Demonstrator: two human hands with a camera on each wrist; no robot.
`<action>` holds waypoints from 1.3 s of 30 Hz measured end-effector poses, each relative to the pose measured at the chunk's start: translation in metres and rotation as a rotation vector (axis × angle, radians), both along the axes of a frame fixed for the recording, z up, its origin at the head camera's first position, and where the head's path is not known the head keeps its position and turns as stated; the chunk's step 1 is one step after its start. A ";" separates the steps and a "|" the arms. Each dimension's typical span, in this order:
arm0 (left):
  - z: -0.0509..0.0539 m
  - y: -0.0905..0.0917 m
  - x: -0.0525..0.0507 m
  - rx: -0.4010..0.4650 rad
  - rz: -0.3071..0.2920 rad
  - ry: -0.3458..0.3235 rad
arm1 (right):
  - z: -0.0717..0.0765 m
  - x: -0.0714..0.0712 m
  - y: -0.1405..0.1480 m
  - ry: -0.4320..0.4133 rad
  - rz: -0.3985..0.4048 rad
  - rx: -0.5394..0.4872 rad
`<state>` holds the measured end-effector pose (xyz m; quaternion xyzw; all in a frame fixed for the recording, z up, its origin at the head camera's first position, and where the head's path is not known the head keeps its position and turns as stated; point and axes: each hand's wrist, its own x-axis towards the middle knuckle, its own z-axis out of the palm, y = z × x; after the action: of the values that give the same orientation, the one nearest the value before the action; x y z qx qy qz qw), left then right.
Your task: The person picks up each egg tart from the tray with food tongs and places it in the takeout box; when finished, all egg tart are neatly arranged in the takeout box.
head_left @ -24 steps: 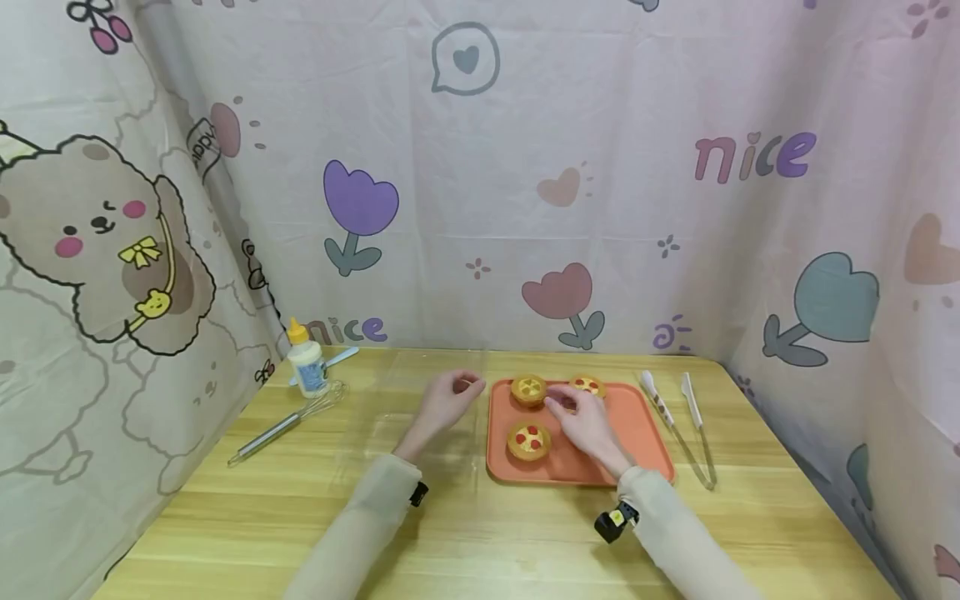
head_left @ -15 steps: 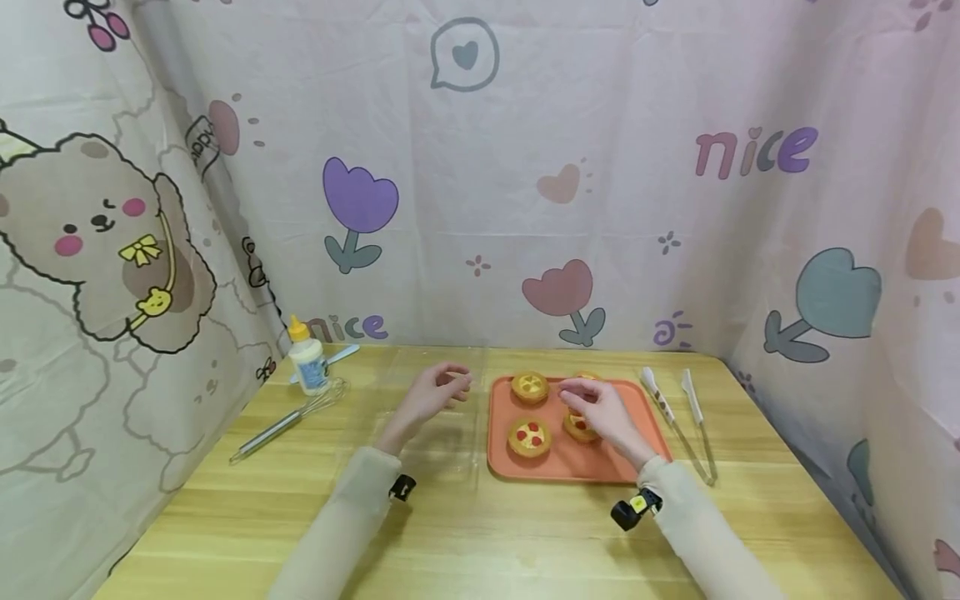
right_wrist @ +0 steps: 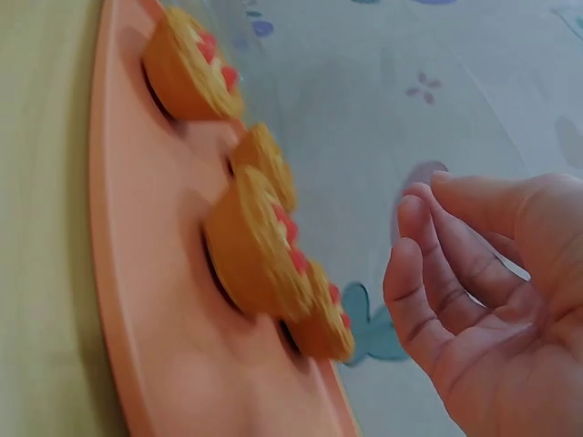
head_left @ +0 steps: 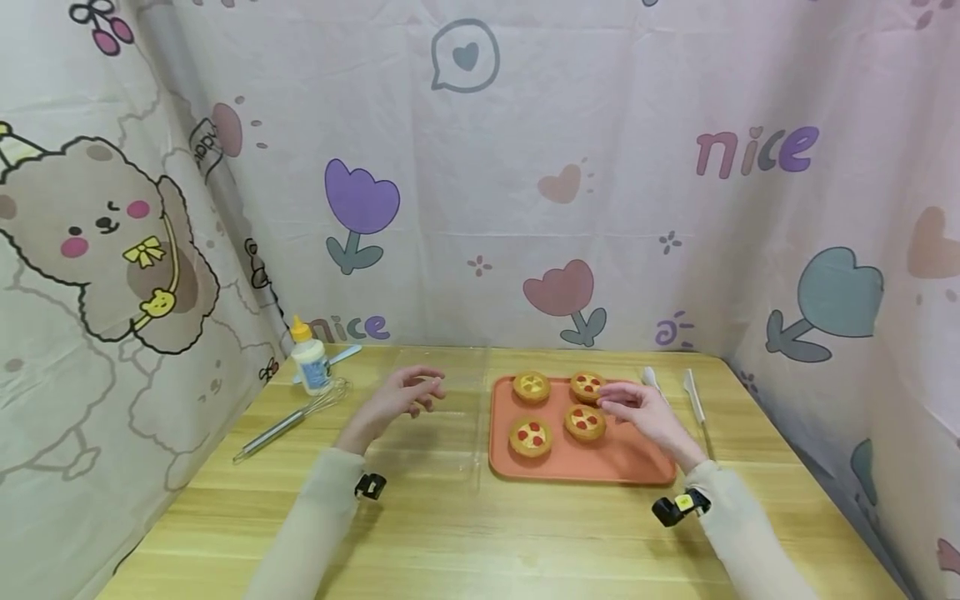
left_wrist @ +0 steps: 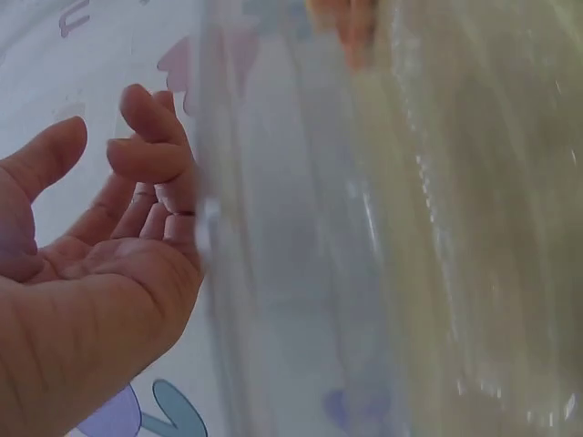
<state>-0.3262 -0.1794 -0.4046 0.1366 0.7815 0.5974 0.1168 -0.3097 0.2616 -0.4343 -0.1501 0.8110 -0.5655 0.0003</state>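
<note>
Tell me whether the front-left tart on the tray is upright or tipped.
Upright: the front-left tart sits flat on the orange tray, its red-dotted filling facing up.

The word "nice" (head_left: 761, 155), in lowercase letters of pink, grey and purple with a small heart dotting the i, stands at two o'clock on the patterned cloth (head_left: 480, 167) in the head view. A smaller "nice" (head_left: 352, 328) is printed low on the same cloth, towards nine o'clock. At ten o'clock, on the left-hand cloth (head_left: 45, 67), a slanted word (head_left: 204, 147) runs into a fold; it appears to read "appy", its start unclear. At twelve o'clock a speech-bubble sign (head_left: 466, 57) encloses a heart. The blue label (head_left: 316, 373) on the yellow-capped bottle (head_left: 301, 356), at eight o'clock, is too small to read.
</note>
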 end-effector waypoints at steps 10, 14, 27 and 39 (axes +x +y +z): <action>-0.001 -0.035 -0.001 -0.031 0.056 0.009 | 0.004 0.010 0.036 0.010 -0.022 -0.003; -0.002 -0.047 0.000 -0.035 0.078 0.003 | 0.001 0.010 0.048 0.000 -0.033 0.024; -0.014 -0.085 0.001 -0.052 0.126 0.022 | -0.010 0.014 0.087 -0.007 -0.122 0.168; -0.022 -0.106 0.007 -0.144 0.131 0.061 | -0.019 0.022 0.117 -0.028 -0.179 0.247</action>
<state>-0.3192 -0.2858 -0.4269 0.0946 0.8329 0.5417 0.0629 -0.2876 0.3781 -0.4532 -0.0682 0.8845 -0.4611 -0.0203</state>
